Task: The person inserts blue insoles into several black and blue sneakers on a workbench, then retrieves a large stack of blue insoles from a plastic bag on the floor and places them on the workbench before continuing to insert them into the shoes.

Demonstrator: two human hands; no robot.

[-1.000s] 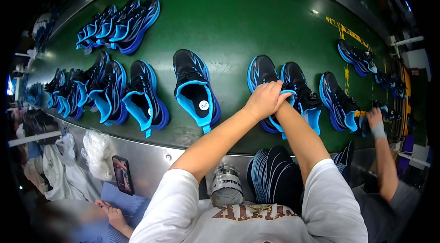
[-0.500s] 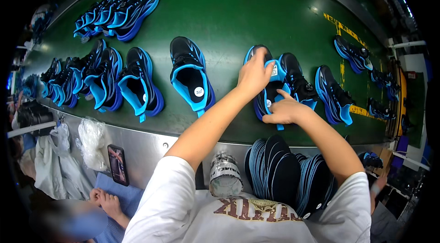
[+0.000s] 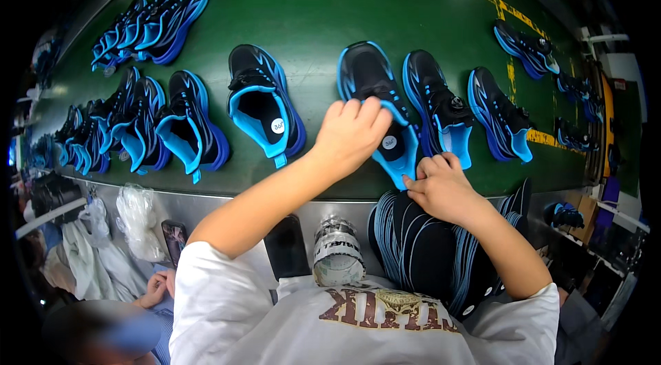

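A black and blue sneaker (image 3: 363, 69) stands toe-away on the green work surface in front of me. My left hand (image 3: 352, 136) has its fingers curled over the left side of the shoe's opening, near the tongue. At the heel, my right hand (image 3: 444, 186) pinches the light-blue collar between thumb and fingers. A round white label shows on the insole inside. Close on the right are a second sneaker (image 3: 428, 83) and a third sneaker (image 3: 490, 114). Another sneaker (image 3: 251, 66) stands apart to the left, its opening toward me.
More sneakers (image 3: 196, 100) line up at the left, with a further group (image 3: 172, 21) behind them. Stacked black insoles (image 3: 420, 248) with blue edges lie at the near metal edge, beside a clear jar (image 3: 337, 255) and a dark phone-like slab (image 3: 286, 248). Another person's hand (image 3: 157, 288) is at lower left.
My left hand has moved from the tongue's upper part to the opening's left side. My right hand has moved from the opening to the heel. The sneakers appear shifted left in view.
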